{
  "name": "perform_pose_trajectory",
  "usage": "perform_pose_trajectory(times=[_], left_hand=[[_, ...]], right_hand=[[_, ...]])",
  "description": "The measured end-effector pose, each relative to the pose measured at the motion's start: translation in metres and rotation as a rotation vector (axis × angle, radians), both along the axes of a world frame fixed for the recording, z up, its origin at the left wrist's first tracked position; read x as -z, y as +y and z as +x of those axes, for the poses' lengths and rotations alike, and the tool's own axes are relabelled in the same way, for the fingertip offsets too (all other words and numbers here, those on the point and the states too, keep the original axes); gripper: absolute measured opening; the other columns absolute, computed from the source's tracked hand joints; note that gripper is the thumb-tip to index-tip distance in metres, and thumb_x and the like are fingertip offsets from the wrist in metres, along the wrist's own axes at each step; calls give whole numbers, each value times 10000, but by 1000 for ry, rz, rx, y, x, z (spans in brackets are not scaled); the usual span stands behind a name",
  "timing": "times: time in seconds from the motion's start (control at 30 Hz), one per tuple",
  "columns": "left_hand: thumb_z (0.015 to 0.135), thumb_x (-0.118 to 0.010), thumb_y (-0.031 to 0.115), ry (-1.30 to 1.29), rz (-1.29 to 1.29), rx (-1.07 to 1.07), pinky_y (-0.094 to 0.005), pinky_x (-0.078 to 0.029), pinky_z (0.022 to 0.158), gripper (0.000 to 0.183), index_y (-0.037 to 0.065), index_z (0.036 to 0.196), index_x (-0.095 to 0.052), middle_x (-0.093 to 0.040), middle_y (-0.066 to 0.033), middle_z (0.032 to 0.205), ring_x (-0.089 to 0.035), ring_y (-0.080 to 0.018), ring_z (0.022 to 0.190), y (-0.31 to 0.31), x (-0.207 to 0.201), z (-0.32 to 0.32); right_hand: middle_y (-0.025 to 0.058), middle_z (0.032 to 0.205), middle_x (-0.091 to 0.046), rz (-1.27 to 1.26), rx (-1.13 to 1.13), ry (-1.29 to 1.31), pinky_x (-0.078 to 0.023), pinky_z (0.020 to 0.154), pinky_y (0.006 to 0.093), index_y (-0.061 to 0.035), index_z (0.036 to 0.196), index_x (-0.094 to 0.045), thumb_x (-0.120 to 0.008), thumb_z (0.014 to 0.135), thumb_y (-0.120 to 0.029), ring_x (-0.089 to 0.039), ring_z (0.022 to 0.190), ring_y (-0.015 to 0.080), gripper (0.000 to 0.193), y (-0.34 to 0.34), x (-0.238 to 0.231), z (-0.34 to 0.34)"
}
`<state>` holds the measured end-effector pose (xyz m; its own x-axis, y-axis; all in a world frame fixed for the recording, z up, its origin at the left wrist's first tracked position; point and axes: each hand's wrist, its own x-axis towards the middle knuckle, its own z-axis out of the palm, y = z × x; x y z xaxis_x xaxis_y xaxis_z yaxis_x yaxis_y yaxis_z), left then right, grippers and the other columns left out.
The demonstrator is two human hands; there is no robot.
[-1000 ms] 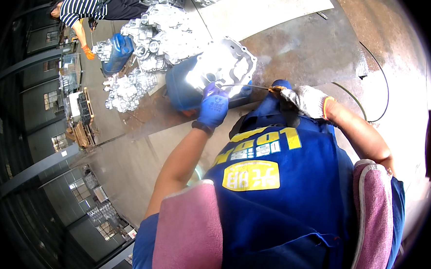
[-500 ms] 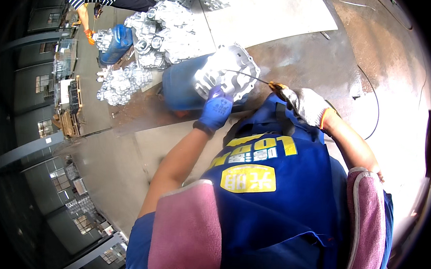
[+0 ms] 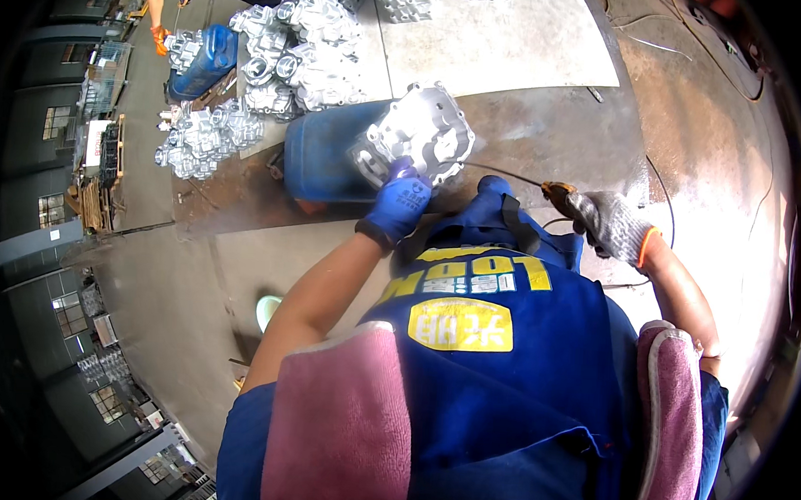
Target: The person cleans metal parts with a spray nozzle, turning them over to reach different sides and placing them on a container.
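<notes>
A silvery cast metal housing (image 3: 427, 129) with a scalloped, bolt-holed rim rests tilted against a blue plastic drum (image 3: 326, 156) lying on its side. Gloved in blue, my left hand (image 3: 397, 203) grips the housing's near edge. My right hand (image 3: 612, 225), in a grey-white knit glove with an orange cuff, is closed round an air blow gun (image 3: 559, 197) with a yellowish body. The gun's long thin nozzle tube (image 3: 495, 170) reaches left to the housing's lower right edge. Whether the tip touches the metal I cannot tell.
Many similar castings (image 3: 316, 55) are piled beyond the drum, with another heap (image 3: 209, 140) to the left. At the far left a co-worker's orange-gloved hand (image 3: 161, 40) is by a casting on a second blue drum (image 3: 206, 63). A dark hose (image 3: 665, 187) curves across the floor at right.
My right hand has moved right and slightly down with the blow gun, pulling the nozzle from the housing's middle toward its edge. The housing has turned somewhat in my left hand.
</notes>
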<state>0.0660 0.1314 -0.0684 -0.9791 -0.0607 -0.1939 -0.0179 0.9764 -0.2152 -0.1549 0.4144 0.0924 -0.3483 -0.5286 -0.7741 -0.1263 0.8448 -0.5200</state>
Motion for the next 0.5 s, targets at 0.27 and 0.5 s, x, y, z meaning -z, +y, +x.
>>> perform_pose_trajectory(times=[0.27,0.5], left_hand=[[794,-537,77,18,-25,60,-369,-361,1018,116,116,816,-644,-631,-61,731,-620,-207,840,-3,-19,-5],[811,-500,82,93,-30,-107,-408,-295,1111,192,123,918,-654,-654,-77,942,-591,-200,1013,-81,-78,29]], right_hand=[[216,819,-663,-63,-245,654,-496,732,486,-53,955,-608,-401,968,-501,-637,827,410,494,-42,19,7],[232,858,-657,-102,-103,491,-483,768,466,-40,1068,-609,-417,977,-420,-612,888,434,436,-55,-5,-24]])
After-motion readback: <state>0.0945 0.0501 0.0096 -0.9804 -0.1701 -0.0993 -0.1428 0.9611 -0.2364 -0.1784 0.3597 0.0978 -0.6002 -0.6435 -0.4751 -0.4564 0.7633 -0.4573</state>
